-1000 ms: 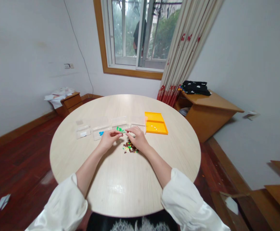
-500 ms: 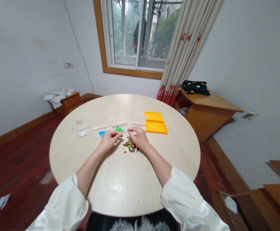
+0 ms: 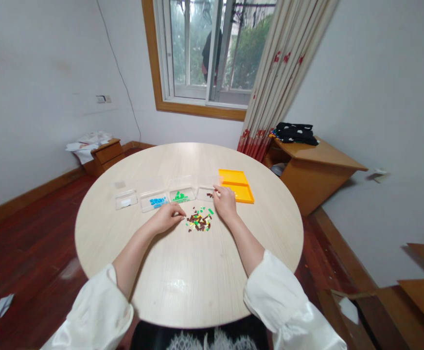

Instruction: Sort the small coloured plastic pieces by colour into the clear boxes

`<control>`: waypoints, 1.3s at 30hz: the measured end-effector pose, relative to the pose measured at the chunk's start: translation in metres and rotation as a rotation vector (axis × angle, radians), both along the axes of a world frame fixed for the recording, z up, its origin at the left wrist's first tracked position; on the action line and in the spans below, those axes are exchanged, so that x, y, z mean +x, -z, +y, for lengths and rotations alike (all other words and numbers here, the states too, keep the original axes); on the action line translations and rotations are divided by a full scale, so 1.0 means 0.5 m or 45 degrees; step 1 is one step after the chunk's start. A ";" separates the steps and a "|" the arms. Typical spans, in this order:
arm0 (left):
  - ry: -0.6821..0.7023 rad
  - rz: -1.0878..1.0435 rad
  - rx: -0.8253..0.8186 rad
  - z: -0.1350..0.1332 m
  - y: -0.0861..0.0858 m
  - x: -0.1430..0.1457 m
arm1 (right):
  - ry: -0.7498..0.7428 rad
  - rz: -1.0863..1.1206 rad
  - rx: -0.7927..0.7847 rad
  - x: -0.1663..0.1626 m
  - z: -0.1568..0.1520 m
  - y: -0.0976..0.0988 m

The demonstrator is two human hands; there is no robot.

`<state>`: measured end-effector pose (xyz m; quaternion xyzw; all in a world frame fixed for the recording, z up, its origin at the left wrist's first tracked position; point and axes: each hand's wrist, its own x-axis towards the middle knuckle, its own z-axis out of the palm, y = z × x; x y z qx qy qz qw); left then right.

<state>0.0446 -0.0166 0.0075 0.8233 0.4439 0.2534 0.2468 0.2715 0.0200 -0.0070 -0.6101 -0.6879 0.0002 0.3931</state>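
A person in white sleeves sits at a round pale-wood table, with a low wooden cabinet by the curtained window beyond its far right edge. Across the table's middle runs a row of containers: an open orange box at the right end and, to its left, four clear plastic boxes, one with a few dark pieces, one with green pieces, one with blue pieces and one with white pieces. Both forearms stretch forward, palms down, on either side of the work. The right hand reaches to the gap between the dark-piece box and the orange box, knuckles up and fingertips bent down at the clear box's near right corner; whether they hold anything cannot be told at this size. The left hand rests on the tabletop just left of the loose pieces, fingers curled in and thumb closed against the forefinger, with nothing visibly between them. Between the hands, just in front of the green and dark-piece boxes, lies a small heap of mixed pieces, brown, yellow and green, with one green piece strayed toward the right wrist. Pieces this small, by the look of them, call for a fingertip pinch rather than a full grasp.
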 end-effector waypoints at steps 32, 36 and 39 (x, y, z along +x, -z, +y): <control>-0.533 -0.556 -0.174 0.007 0.000 0.022 | -0.151 0.069 0.254 -0.012 -0.042 -0.058; -0.359 -0.418 -0.123 0.006 0.000 0.018 | 0.209 0.047 0.220 0.061 -0.029 -0.064; -0.211 -0.288 -0.074 0.003 0.002 0.018 | 0.358 0.002 0.077 0.095 -0.026 -0.058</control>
